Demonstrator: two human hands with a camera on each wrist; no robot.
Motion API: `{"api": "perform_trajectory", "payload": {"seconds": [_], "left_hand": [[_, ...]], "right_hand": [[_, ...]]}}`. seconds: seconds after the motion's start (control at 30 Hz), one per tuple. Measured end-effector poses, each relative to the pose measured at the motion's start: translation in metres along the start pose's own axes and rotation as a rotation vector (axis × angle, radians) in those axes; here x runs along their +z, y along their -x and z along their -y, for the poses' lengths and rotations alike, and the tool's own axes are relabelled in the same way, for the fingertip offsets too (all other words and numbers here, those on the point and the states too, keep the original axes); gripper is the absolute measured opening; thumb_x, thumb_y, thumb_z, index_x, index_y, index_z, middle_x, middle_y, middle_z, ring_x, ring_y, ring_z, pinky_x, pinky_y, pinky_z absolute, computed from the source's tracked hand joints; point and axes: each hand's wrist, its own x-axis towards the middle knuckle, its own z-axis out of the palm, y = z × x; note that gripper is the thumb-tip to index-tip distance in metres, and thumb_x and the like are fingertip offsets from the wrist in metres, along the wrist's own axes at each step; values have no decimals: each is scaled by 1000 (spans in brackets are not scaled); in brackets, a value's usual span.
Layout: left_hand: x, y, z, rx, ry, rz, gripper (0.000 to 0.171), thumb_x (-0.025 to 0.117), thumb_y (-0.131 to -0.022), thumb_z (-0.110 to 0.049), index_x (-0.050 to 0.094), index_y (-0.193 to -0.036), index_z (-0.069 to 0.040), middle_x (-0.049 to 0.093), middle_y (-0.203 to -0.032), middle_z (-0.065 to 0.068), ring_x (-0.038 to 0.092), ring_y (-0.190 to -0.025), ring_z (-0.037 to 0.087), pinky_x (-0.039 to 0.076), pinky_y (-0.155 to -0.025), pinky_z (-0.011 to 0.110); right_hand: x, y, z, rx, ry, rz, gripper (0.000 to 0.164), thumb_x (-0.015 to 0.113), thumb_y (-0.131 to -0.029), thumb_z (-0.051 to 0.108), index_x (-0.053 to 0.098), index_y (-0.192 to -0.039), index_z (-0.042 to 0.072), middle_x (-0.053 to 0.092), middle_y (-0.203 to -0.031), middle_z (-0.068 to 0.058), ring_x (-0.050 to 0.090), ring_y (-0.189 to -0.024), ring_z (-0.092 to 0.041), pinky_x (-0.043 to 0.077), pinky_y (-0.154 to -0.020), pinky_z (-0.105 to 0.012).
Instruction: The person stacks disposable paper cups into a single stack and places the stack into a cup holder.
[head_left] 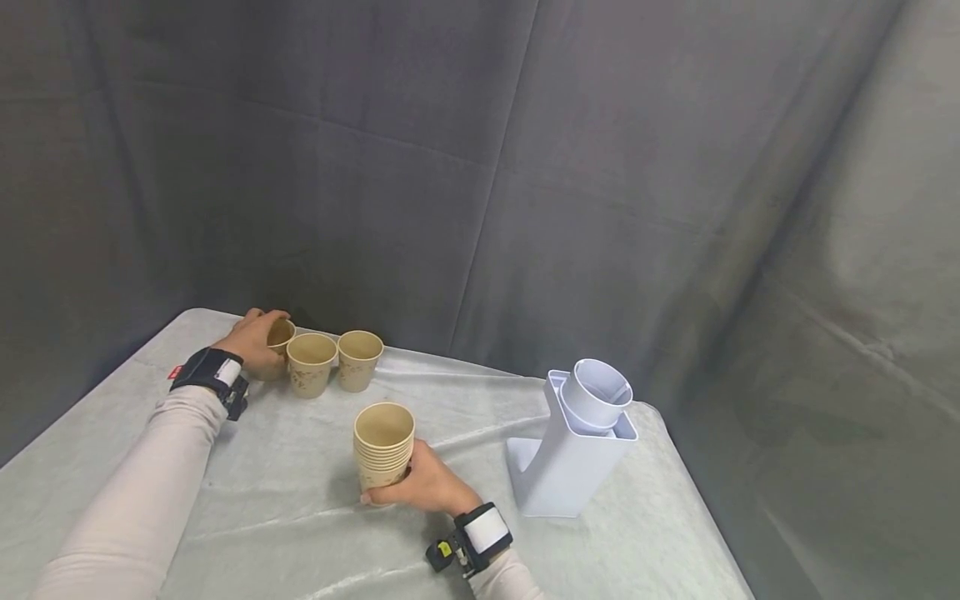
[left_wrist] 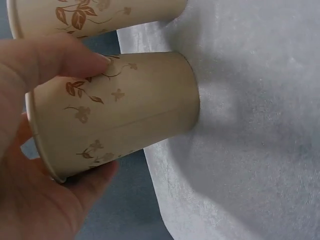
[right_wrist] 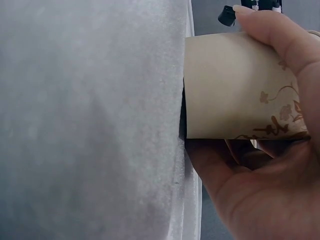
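At the back left of the table, my left hand (head_left: 255,343) grips a tan paper cup (left_wrist: 135,107) with a brown leaf-and-flower print. In the left wrist view the thumb lies on one side of this cup and fingers on the other; its base meets the tabletop. Two more paper cups, a nearer one (head_left: 311,375) and one to its right (head_left: 358,367), stand upright beside it. My right hand (head_left: 429,483) holds a stack of nested paper cups (head_left: 382,457) near the middle of the table. In the right wrist view the lowest cup (right_wrist: 225,85) sits close to the cloth; whether it touches is unclear.
A white plastic holder (head_left: 570,475) with a round white tube (head_left: 592,408) in its top stands at the right of the table. Pale cloth covers the table (head_left: 262,500). Grey curtains (head_left: 480,167) hang right behind its back edge and at the sides.
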Motion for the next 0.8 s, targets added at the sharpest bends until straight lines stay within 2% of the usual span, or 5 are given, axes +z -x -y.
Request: {"api": "perform_trajectory", "payload": {"seconds": [0.23, 0.4, 0.53, 0.67, 0.8], "left_hand": [[-14, 8, 1, 23, -40, -42, 79, 80, -73, -14, 42, -136, 15, 45, -119, 39, 49, -112, 54, 45, -95, 67], [-24, 23, -4, -14, -29, -64, 82, 81, -76, -17, 38, -138, 17, 42, -125, 40, 46, -117, 56, 43, -99, 68], [-26, 38, -9, 5, -4, -133, 83, 82, -77, -19, 37, -137, 18, 42, -125, 41, 46, -116, 57, 43, -97, 70], [-22, 52, -22, 48, 10, -221, 82, 82, -77, -18, 38, -136, 18, 43, -123, 39, 46, -114, 56, 44, -96, 69], [-18, 65, -43, 71, 29, -250, 80, 79, -80, -17, 36, -142, 10, 40, -127, 38, 44, -115, 55, 45, -92, 69]], "right_hand": [[0, -1, -4, 7, -10, -3, 58, 88, -74, 4, 62, -125, 11, 70, -113, -2, 66, -101, -5, 53, -97, -29], [-4, -3, -6, 8, 4, 0, 59, 88, -73, 4, 62, -126, 12, 70, -114, -1, 66, -102, -6, 53, -97, -30], [-7, -3, -7, 11, 3, -1, 59, 88, -73, 6, 62, -126, 13, 69, -113, -1, 66, -101, -6, 52, -97, -29], [-10, -3, -8, 18, -5, -6, 58, 88, -74, 5, 62, -125, 12, 69, -113, -2, 66, -100, -7, 53, -96, -29], [-10, -3, -8, 38, -11, -7, 57, 88, -74, 4, 63, -124, 12, 69, -111, -2, 66, -100, -6, 52, -96, -29]]}}
